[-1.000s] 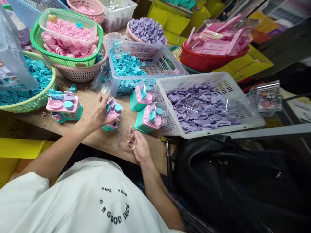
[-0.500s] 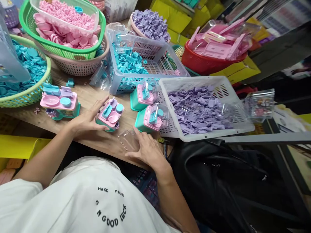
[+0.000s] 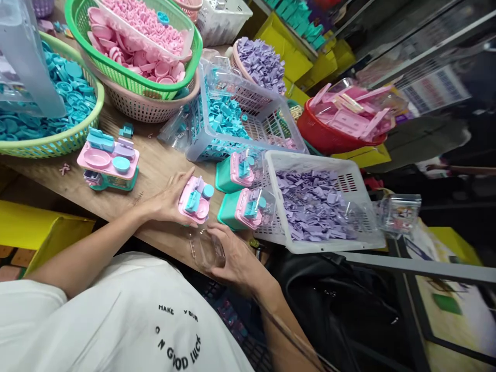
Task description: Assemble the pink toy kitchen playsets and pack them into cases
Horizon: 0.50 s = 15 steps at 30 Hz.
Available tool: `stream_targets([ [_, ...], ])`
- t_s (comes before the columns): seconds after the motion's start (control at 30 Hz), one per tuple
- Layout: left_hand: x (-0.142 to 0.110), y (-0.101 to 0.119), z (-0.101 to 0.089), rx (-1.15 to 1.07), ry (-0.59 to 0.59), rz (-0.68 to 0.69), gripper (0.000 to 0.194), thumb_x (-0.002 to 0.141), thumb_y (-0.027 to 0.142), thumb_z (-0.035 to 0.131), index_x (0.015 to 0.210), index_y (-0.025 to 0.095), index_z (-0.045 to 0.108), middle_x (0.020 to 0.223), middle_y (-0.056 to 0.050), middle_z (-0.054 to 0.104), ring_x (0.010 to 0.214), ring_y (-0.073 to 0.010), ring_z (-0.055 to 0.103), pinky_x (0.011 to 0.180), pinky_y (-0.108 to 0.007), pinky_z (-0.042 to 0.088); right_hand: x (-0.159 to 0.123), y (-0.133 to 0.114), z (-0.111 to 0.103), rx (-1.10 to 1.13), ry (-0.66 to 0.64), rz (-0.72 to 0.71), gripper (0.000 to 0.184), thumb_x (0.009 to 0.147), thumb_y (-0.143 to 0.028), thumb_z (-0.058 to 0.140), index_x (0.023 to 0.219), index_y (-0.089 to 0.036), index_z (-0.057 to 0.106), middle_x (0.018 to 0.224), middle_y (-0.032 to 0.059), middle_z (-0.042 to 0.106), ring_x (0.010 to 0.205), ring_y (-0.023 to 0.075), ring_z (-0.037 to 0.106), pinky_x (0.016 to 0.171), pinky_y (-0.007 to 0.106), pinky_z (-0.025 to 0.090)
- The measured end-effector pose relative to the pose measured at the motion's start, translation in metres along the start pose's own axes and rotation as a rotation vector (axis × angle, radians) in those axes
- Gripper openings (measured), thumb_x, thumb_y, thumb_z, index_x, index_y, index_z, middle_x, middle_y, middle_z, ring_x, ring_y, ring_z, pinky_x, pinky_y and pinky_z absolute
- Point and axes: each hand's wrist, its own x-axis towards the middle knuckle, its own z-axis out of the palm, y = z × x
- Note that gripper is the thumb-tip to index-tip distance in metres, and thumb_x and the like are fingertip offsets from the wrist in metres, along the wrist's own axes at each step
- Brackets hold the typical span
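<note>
My left hand (image 3: 172, 199) is wrapped round the left side of a small toy kitchen set (image 3: 195, 202), which has a pink top with blue and purple parts. In my right hand (image 3: 237, 254) is a clear plastic cover (image 3: 207, 249), held by its right side just in front of that toy. Two teal-based toy kitchen sets with clear covers, a rear one (image 3: 231, 172) and a front one (image 3: 236, 209), lie tipped over to the right. Farther left, another toy kitchen set (image 3: 109, 161) stands upright on the wooden table (image 3: 155, 155).
A white crate (image 3: 284, 227) of purple pieces sits at the right, with a bluish crate (image 3: 205, 139) of blue parts behind. Baskets, one green (image 3: 135, 82) and one light green (image 3: 87, 132), fill the back left. A red basin (image 3: 321, 132) holds pink parts. A black bag (image 3: 310, 289) lies right.
The view has shifted, so the table's things appear lower and farther right. My left hand has turned the toy and brought it nearer the tipped ones. My right hand has closed round the cover.
</note>
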Motion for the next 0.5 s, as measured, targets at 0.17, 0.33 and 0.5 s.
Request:
stream_targets([
  [0.17, -0.001, -0.003, 0.014, -0.062, 0.054, 0.004, 0.123, 0.055, 0.056, 0.089, 0.153, 0.016, 0.026, 0.148, -0.02, 0.04, 0.139, -0.0378, 0.04, 0.117, -0.055, 0.034, -0.02, -0.006, -0.016, 0.105, -0.107, 0.116, 0.112, 0.054, -0.036, 0.092, 0.149, -0.026, 0.033, 0.13, 0.0111, 0.041, 0.127, 0.032, 0.052, 0.107, 0.05, 0.05],
  [0.33, -0.003, 0.014, 0.047, -0.04, 0.158, -0.052, 0.116, 0.051, 0.054, 0.09, 0.145, 0.02, 0.032, 0.142, -0.017, 0.047, 0.132, -0.0378, 0.046, 0.112, -0.055, 0.038, -0.008, -0.036, -0.079, 0.066, 0.229, 0.082, 0.109, 0.061, -0.045, 0.088, 0.151, -0.028, 0.029, 0.146, 0.0148, 0.031, 0.139, 0.0382, 0.04, 0.113, 0.056, 0.044],
  [0.5, -0.007, 0.029, 0.064, -0.03, 0.19, -0.105, 0.104, 0.058, 0.051, 0.085, 0.143, 0.02, 0.034, 0.14, -0.016, 0.05, 0.129, -0.0371, 0.049, 0.109, -0.052, 0.04, 0.047, -0.051, -0.102, -0.246, 0.141, -0.021, 0.092, 0.078, -0.032, 0.073, 0.155, -0.027, 0.023, 0.142, 0.0156, 0.043, 0.134, 0.0364, 0.044, 0.112, 0.06, 0.041],
])
